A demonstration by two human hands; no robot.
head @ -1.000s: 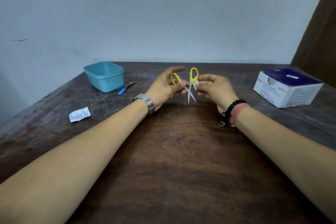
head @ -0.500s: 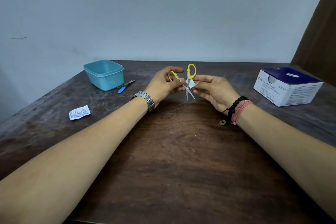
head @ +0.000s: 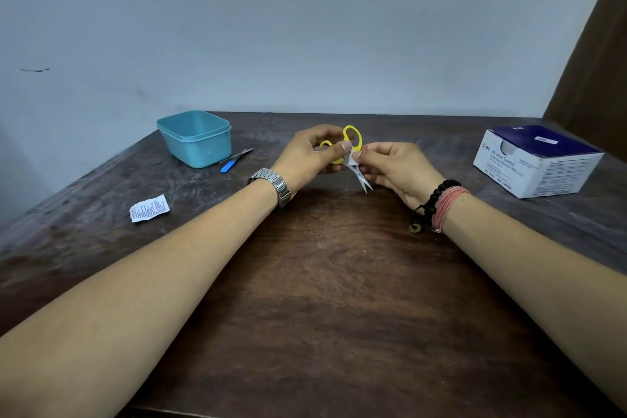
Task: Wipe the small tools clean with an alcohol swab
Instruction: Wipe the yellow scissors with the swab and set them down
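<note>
Since a second earlier, both hands had drifted slightly away from the person, and the scissors' blades, then spread in a V, had nearly come together, tips pointing down and right.

Farthest left on the wooden table [head: 339,282], a torn swab wrapper [head: 149,208] lay flat. Behind it stood a teal plastic tub [head: 196,137], and just beside the tub lay a blue-handled tool [head: 236,159], apparently not yet in hand.

At centre, the left hand [head: 307,155] curled its fingers and thumb round the yellow-handled scissors [head: 349,153] at the loops, holding them above the table. The right hand [head: 395,168] pinched a small white alcohol swab [head: 353,159] against the blades near the pivot, so the bare blade tips jutted out below both grips.

Far right sat the open box of alcohol swabs [head: 536,161].

By my reading, the scissors were mid-wipe; the tips and the blue-handled tool remained.
</note>
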